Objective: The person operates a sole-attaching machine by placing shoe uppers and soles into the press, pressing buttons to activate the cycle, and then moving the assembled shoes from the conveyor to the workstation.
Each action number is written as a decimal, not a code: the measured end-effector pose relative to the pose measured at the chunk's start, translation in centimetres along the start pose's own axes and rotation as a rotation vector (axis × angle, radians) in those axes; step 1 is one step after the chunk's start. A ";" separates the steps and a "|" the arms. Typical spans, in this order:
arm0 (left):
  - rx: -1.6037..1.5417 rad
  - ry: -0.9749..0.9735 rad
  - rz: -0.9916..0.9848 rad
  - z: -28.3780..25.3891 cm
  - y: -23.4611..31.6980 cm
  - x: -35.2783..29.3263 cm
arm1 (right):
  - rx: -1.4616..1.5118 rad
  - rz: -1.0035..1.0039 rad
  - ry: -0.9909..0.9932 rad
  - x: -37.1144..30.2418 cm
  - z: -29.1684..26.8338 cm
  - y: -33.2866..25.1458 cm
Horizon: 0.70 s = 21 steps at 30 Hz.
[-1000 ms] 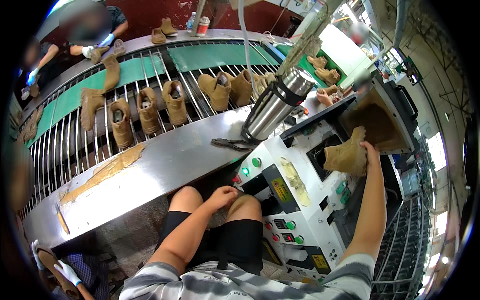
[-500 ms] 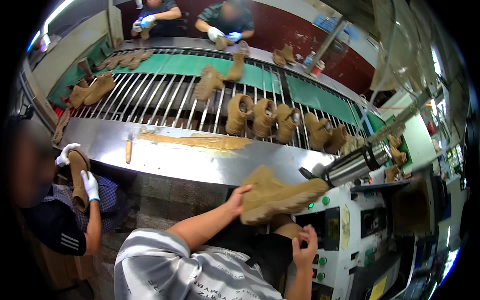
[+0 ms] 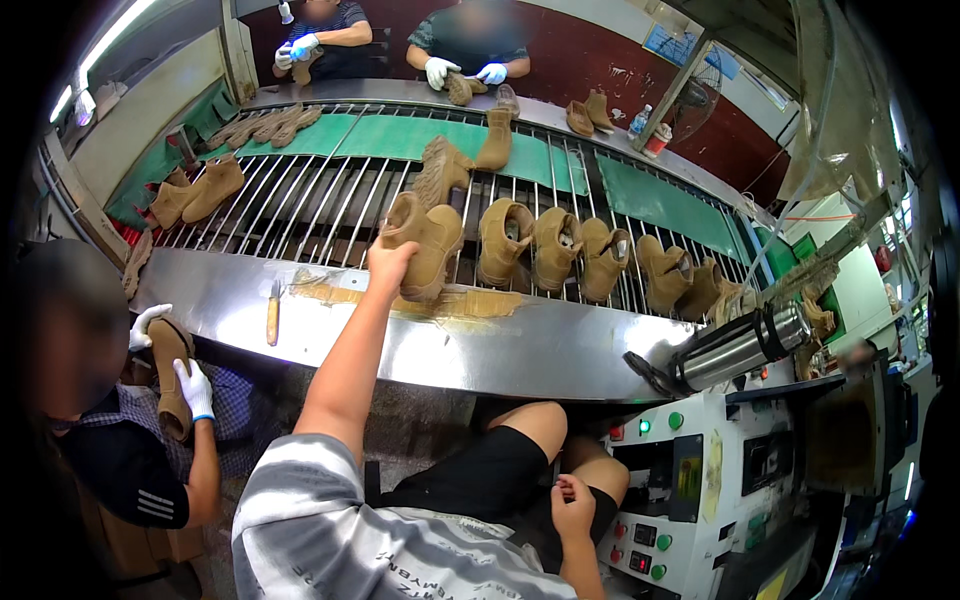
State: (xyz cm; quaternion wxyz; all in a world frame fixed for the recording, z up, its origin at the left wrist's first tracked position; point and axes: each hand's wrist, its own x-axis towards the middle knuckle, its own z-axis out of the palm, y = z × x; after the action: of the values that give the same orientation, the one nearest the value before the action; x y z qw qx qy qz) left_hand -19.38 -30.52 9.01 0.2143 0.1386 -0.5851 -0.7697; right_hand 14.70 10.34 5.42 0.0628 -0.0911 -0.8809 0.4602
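My left hand (image 3: pixel 393 264) is closed on a tan ankle boot (image 3: pixel 432 250), gripping it at its near left side. That boot is over the near edge of the roller conveyor, its opening toward the far left. Just beyond it another tan boot (image 3: pixel 440 172) lies on its side with its lugged sole showing. To the right, several tan boots (image 3: pixel 556 248) stand in a row on the rollers. Near my bare knee, my right hand (image 3: pixel 573 506) is held with its fingers curled in; nothing shows in it.
A metal ledge (image 3: pixel 480 352) edges the conveyor, with a wooden-handled tool (image 3: pixel 273 315) and a steel flask (image 3: pixel 740 350) on it. A control panel (image 3: pixel 690 480) stands at my right. A co-worker's gloved hand (image 3: pixel 193 388) holds a boot at left; two people work across the conveyor.
My left hand has carried the boot from above my lap, forward and left, to the conveyor's near edge. My right hand has drawn left and curled its fingers. The view has shifted slightly.
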 end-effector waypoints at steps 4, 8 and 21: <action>0.740 0.048 0.155 3.8 -3.8 0.5 | 0.017 0.013 -0.035 1.1 1.9 -0.7; 0.528 0.032 0.063 3.3 -5.3 -0.4 | 0.062 0.021 0.001 2.9 3.0 -0.4; 0.581 0.084 0.110 5.4 -6.8 -1.4 | -0.036 -0.195 -0.024 22.9 14.5 -2.3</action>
State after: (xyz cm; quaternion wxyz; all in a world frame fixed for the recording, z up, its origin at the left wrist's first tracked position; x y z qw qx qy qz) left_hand -21.79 -23.78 3.93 0.2310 0.1940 -0.7781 -0.5510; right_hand -10.67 2.44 -0.33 0.0950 -0.0006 -0.8945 0.4369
